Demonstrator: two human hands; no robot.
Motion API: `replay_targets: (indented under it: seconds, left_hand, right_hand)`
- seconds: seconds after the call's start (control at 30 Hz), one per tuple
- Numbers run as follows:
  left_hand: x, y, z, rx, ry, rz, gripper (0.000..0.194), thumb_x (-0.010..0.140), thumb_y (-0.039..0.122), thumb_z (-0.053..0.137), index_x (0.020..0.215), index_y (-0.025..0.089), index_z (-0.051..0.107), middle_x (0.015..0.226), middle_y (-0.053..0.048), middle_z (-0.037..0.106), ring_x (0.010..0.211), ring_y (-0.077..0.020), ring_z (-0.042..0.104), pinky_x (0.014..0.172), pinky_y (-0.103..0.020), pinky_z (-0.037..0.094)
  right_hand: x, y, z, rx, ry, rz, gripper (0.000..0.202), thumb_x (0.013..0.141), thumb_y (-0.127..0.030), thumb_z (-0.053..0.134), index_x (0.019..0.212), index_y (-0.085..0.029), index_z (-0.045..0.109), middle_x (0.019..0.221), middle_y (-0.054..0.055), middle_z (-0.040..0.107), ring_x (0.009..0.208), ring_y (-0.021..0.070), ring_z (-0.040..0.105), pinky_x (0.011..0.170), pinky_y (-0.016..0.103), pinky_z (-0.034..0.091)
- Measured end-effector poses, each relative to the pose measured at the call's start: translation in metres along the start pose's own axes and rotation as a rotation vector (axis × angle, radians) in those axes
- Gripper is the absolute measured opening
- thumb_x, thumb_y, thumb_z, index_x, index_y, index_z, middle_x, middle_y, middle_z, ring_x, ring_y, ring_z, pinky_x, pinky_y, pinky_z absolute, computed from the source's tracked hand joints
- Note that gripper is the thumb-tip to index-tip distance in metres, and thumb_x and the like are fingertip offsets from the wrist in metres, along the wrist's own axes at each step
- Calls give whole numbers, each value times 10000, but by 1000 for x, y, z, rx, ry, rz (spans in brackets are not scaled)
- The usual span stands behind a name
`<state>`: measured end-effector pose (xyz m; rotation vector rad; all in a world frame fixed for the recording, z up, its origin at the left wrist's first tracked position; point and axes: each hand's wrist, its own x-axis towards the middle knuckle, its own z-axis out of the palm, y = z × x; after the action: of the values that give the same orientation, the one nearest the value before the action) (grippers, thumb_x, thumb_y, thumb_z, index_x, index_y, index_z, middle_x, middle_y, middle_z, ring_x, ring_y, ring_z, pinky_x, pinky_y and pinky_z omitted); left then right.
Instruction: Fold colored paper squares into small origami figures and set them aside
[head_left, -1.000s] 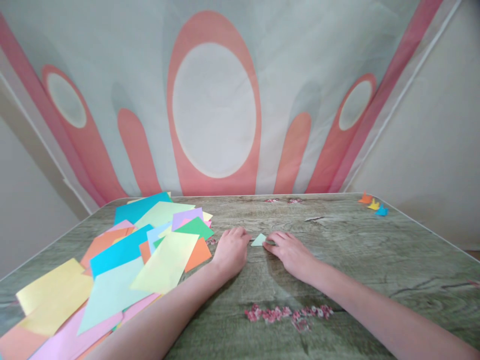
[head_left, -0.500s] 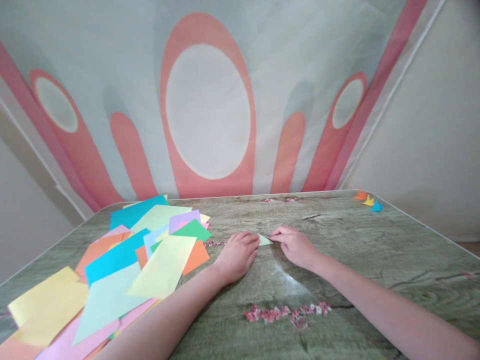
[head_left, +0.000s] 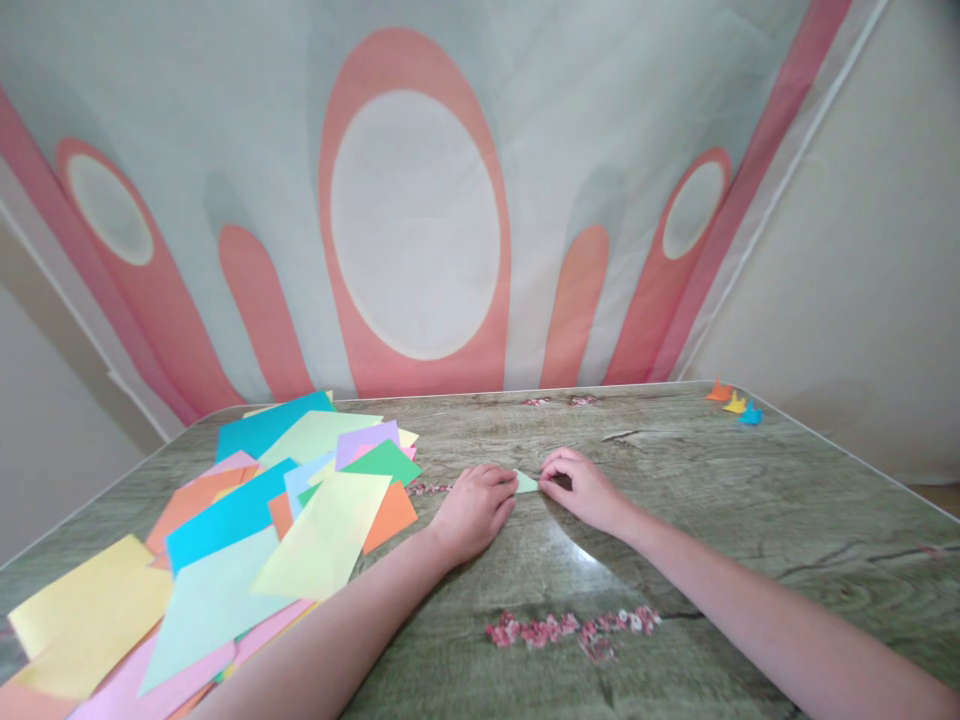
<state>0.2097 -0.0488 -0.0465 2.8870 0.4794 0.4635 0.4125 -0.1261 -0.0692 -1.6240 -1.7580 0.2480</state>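
A small folded piece of pale green paper [head_left: 526,482] lies on the table between my two hands, its visible part a pointed triangle. My left hand [head_left: 480,508] rests over the left end of it, fingers together and curled down, holding it against the tabletop. What lies under those fingers is hidden. From the other side, my right hand [head_left: 579,490] pinches the right tip between thumb and forefinger, with a gap showing inside the curl of the fingers.
A loose spread of coloured paper sheets [head_left: 217,590] covers the table's left side, reaching my left forearm. At the far right corner stand small folded paper pieces, orange [head_left: 718,389], yellow [head_left: 736,403] and blue [head_left: 751,414]. The wood-patterned table [head_left: 712,480] has printed pink flowers.
The right hand's fingers have gone from lying stretched along the paper's tip to a rounder pinch on it. My left hand stays on the paper. The view has shifted slightly.
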Motion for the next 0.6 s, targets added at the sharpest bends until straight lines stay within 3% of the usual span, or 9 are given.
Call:
replay_targets:
  seconds: [0.33,0.6]
  left_hand:
    - [4,2,0,121,-3,-19,226,893,285,428,990,190,609,929,-59,635,886,-193,565,809,-325,419]
    - [2,-5,3,-96,96,-49,254,905,264,395,1034,200,603,1008,-35,634,940,-162,568,855,-277,434]
  right_hand:
    - [-3,-6,6,-30,39,-30,84,800,-228,562,755,-182,616,818,42,593,816,176,538,765,330,408]
    - [-5,-18,6,76,4,13,148,779,-245,591,912,-192,630,806,29,631,772,171,565,737,314,431]
